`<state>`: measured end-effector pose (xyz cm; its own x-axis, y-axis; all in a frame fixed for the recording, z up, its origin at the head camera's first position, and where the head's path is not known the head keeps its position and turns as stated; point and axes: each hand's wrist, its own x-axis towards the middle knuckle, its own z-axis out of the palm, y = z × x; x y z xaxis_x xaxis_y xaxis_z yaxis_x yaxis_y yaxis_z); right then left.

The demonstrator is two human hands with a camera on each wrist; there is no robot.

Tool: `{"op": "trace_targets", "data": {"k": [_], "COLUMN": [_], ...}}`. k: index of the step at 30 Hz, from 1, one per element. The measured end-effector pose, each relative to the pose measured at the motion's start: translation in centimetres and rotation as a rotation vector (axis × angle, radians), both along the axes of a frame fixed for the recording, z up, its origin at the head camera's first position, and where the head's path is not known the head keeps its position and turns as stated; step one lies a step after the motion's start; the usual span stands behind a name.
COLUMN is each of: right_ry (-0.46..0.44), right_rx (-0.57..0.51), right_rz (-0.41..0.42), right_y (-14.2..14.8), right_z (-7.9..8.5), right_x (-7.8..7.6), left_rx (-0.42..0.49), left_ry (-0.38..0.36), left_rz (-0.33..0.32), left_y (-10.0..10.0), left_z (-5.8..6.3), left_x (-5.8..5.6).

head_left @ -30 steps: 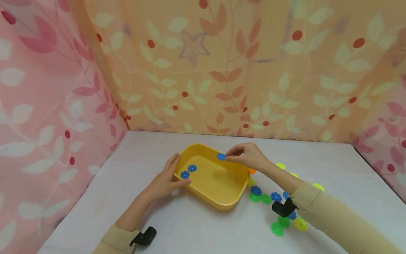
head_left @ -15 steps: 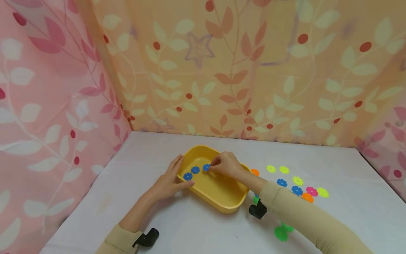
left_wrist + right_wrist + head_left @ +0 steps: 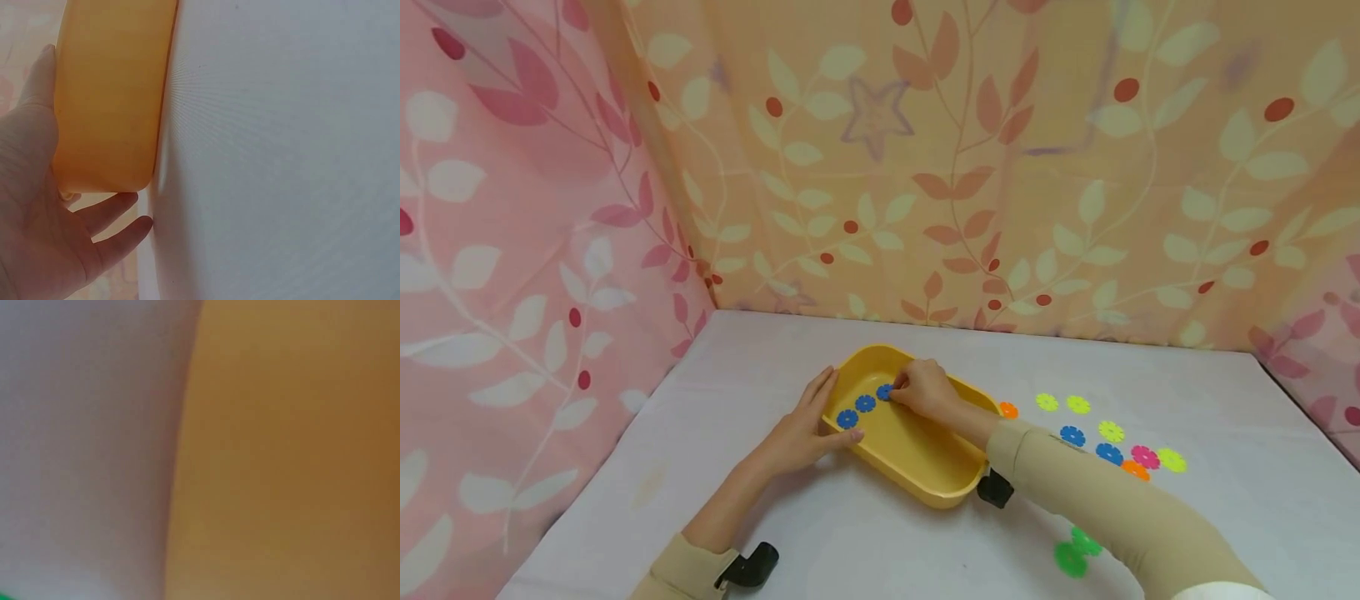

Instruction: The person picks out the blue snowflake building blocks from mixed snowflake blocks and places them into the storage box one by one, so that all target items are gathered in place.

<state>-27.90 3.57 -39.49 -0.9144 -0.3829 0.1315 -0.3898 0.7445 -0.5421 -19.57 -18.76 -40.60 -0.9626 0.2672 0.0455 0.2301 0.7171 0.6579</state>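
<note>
In the head view, a yellow plastic tub [image 3: 943, 498] stands at an angle on the table. My left hand [image 3: 797, 433] rests against its left corner, with the thumb along the near rim and the fingers spread on the outside of the end wall. The left wrist view shows that hand [image 3: 56, 219] with extended fingers beside the tub's wall [image 3: 115, 94]. Inside the tub, my right hand [image 3: 928, 392] pinches a blue notched plastic disc [image 3: 884, 392] by its edge. Two more blue discs [image 3: 865, 404] lie to its left, in a row on the tub floor.
Right of the tub lie loose discs: yellow [image 3: 1111, 431], blue [image 3: 1108, 453], pink [image 3: 1146, 457], orange [image 3: 1008, 410] and green [image 3: 1071, 559]. My right sleeve [image 3: 1090, 475] crosses above part of that area. A patterned cloth [image 3: 955, 167] rises behind the white table [image 3: 865, 550].
My right hand has carried the blue disc from above the tub's far rim down and left, in line with the two blue discs. My left hand keeps its place on the tub.
</note>
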Motion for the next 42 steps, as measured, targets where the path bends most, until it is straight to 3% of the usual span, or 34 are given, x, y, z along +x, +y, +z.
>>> {"op": "trace_targets", "data": {"k": [10,18,23,29,35,42], "right_ry": [0.032,-0.046,-0.126,-0.128,-0.088,-0.114], "right_rx": [-0.014,-0.194,-0.299,-0.346,-0.332,-0.288], "right_rz": [0.002,0.034,-0.017,-0.067,-0.131,-0.191], "right_y": [0.1,2.1,4.6,9.1,13.8,18.0], "right_z": [-0.9,1.3,3.4,4.7,4.3,3.0], "right_x": [-0.1,0.6,1.2,2.5,4.2,6.1], "left_rx": [0.001,-0.016,-0.016,-0.01,-0.018,-0.013], "left_ry": [-0.013,0.003,-0.002,0.019,0.018,0.019], "left_rz": [-0.002,-0.009,-0.01,-0.016,-0.012,-0.013], "left_y": [0.7,0.8,0.6,0.1,0.0,0.0], "left_z": [0.1,0.1,0.0,-0.1,-0.2,-0.2], "left_x": [0.2,0.0,-0.2,-0.2,-0.2,-0.2]}}
